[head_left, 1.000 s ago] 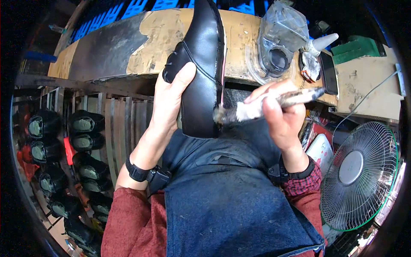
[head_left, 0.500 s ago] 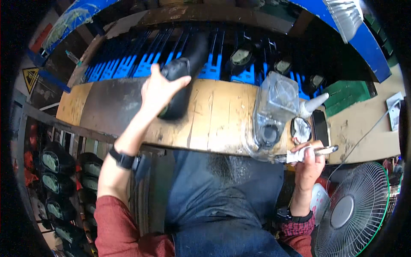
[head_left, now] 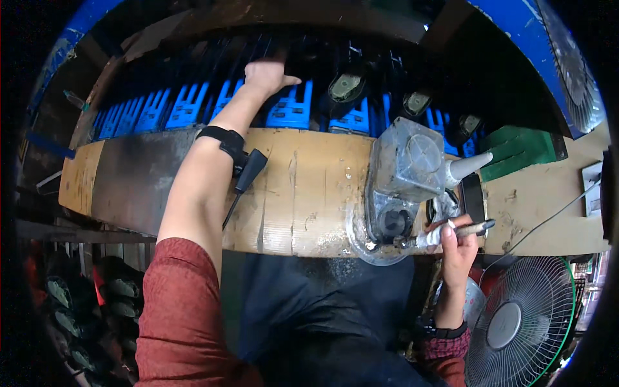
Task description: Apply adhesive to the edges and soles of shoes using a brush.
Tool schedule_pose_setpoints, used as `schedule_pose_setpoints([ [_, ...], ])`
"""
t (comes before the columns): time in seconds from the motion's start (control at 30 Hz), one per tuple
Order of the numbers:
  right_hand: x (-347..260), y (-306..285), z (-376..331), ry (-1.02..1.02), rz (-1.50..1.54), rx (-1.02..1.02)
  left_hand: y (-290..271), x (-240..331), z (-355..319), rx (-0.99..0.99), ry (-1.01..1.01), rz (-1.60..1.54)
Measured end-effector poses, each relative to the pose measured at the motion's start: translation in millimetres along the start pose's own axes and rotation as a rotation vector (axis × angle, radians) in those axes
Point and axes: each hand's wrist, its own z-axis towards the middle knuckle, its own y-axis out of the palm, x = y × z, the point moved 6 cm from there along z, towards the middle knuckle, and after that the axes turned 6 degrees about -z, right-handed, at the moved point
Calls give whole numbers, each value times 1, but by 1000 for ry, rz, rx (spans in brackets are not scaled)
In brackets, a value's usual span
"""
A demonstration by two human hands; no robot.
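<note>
The left hand [head_left: 265,76] is reaching with loosely spread, empty fingers over the blue racks [head_left: 291,111] beyond the workbench [head_left: 303,193], while the right hand [head_left: 455,244] is gripping 1 brush [head_left: 445,234], its tip dipping into the glue pot [head_left: 401,187].

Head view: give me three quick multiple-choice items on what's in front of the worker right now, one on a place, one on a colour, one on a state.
1. Where is the left hand?
A. On the lap
B. Stretched out over the blue racks behind the bench
C. On the fan

2. What colour is the sleeve on the left arm?
A. Red
B. White
C. Yellow

3. What is the state of the right hand?
A. Open and bare
B. Flat on the bench
C. Closed around a brush

Answers:
1. B, the arm crosses the bench and the hand lies at the racks.
2. A, the upper arm is clad in red cloth.
3. C, its fingers wrap the brush handle by the clear glue container.
</note>
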Motion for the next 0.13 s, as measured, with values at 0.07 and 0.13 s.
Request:
schedule_pose_setpoints([
  [0.07, -1, 6, 4, -77, -143, 11, -6, -6, -15, -17, 22, -38],
  [0.13, 0, 6, 4, -104, -299, 2, -2, 4, -41, 39, 33, -48],
])
